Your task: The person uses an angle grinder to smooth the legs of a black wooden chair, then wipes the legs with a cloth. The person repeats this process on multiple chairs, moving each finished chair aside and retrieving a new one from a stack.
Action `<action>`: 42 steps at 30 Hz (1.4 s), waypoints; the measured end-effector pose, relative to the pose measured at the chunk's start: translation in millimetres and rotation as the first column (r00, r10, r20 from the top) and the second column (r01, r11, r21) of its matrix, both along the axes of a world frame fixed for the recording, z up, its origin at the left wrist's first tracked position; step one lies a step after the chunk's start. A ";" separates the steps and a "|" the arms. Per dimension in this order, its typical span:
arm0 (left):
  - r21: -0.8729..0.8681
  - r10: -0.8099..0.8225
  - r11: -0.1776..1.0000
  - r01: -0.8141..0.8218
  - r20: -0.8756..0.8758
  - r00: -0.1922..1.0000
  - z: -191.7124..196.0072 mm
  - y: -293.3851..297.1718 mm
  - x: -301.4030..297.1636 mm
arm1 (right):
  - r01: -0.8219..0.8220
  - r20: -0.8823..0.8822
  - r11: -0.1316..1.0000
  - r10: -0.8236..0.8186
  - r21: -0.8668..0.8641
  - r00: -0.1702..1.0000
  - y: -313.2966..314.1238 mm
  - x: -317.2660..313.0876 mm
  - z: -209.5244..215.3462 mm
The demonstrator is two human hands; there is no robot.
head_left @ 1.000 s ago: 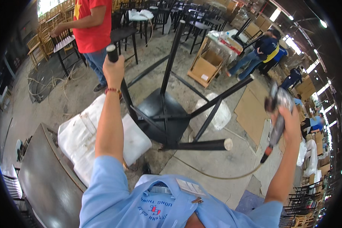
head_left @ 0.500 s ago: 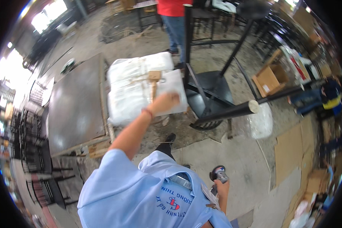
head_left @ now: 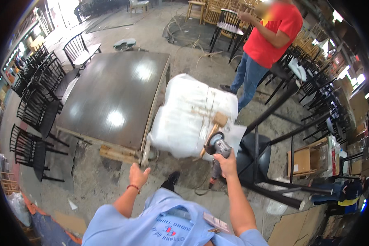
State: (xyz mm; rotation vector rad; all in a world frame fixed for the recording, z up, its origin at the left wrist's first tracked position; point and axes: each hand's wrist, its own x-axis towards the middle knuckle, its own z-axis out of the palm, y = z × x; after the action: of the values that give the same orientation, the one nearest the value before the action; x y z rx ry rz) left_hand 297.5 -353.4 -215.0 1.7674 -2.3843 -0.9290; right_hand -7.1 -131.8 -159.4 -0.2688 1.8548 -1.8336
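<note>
**A:** what's the right hand (head_left: pixel 225 160) doing here?

**B:** it's wrapped tight round the body of an angle grinder (head_left: pixel 218 152), arm stretched forward from the lower edge, elbow nearly straight. The grinder's round head points up and away, right at the near edge of a white plastic-wrapped bundle (head_left: pixel 188 115). Its cord end hangs down below the wrist.

**A:** and the left?

**B:** left hand (head_left: pixel 138 175) is empty, fingers loosely curled and half open, forearm angled up from the blue shirt. There's a red band on the wrist. It hovers over the concrete floor, near the corner of the dark worktop (head_left: pixel 115 98), not touching anything.

**A:** what's on the bundle?

**B:** a wooden mallet (head_left: pixel 215 127) lies across it, head by the grinder, handle sloping down toward the hand. Just right of that sits an upturned black stool (head_left: pixel 258 151), legs pointing off to the upper right. A person in a red shirt (head_left: pixel 270 37) stands well beyond the bundle.
</note>
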 end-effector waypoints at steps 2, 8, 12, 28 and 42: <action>-0.041 0.085 0.995 -0.089 -0.080 0.993 -11.3 -13.1 -4.2 | -0.035 0.111 0.998 0.040 -0.051 0.993 -71.8 -23.5 5.1; 0.058 0.171 0.985 -0.163 -0.172 0.970 -25.0 -47.5 -46.1 | 0.144 0.007 0.979 -0.147 0.145 0.989 -218.2 -75.7 -29.1; 0.048 0.141 0.990 -0.134 -0.194 0.971 -26.1 -57.0 -43.1 | 0.298 -0.262 0.874 -0.206 0.383 0.943 -259.5 -95.0 -46.2; 0.475 0.187 0.842 0.254 -0.700 0.689 -6.8 -47.4 -22.5 | -0.069 -0.277 0.802 0.283 0.593 0.918 -200.6 -90.4 -63.1; 0.618 0.109 0.498 0.609 -0.741 0.663 79.4 112.2 -92.1 | -0.181 -0.371 0.979 0.204 0.097 0.906 79.4 94.7 30.7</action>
State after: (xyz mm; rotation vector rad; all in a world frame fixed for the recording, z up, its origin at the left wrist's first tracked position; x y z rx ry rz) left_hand 205.4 -241.2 -135.6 0.6786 -1.7140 -2.5821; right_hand 87.6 -52.4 -128.6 -0.8070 2.0455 -1.6718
